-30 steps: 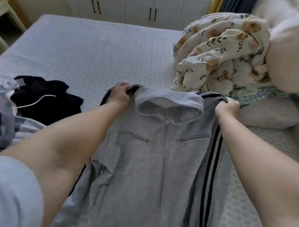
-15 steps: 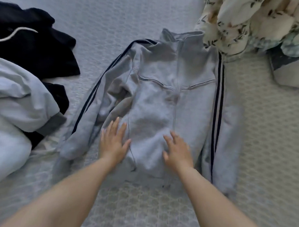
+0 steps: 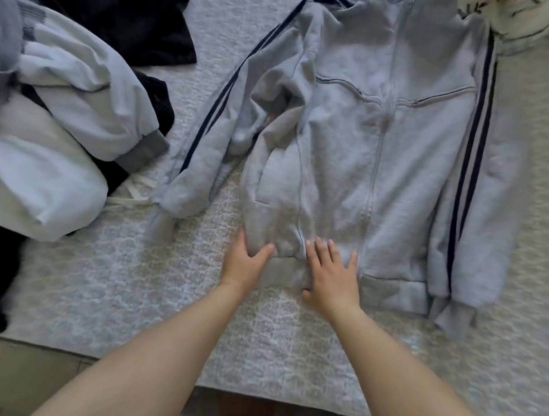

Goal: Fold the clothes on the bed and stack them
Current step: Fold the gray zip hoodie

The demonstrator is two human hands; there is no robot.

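A grey zip jacket (image 3: 380,143) with dark stripes down its sleeves lies front-up on the bed (image 3: 131,283). Its left sleeve is bunched against the body and its right sleeve lies straight along the side. My left hand (image 3: 244,263) is at the left corner of the hem. Its thumb lies on top of the cloth and its fingers are hidden under it. Beside it, my right hand (image 3: 333,273) presses flat on the hem band with its fingers spread.
A heap of unfolded clothes lies at the left: a pale blue-grey sweatshirt (image 3: 60,110) over black garments (image 3: 124,15). A floral quilt (image 3: 527,14) touches the jacket's top right shoulder. The bed's near edge (image 3: 259,392) runs just under my forearms.
Both hands left the collar, slid down the jacket's front and now sit at the hem. The jacket went from held up to lying flat, and my view has tipped down.
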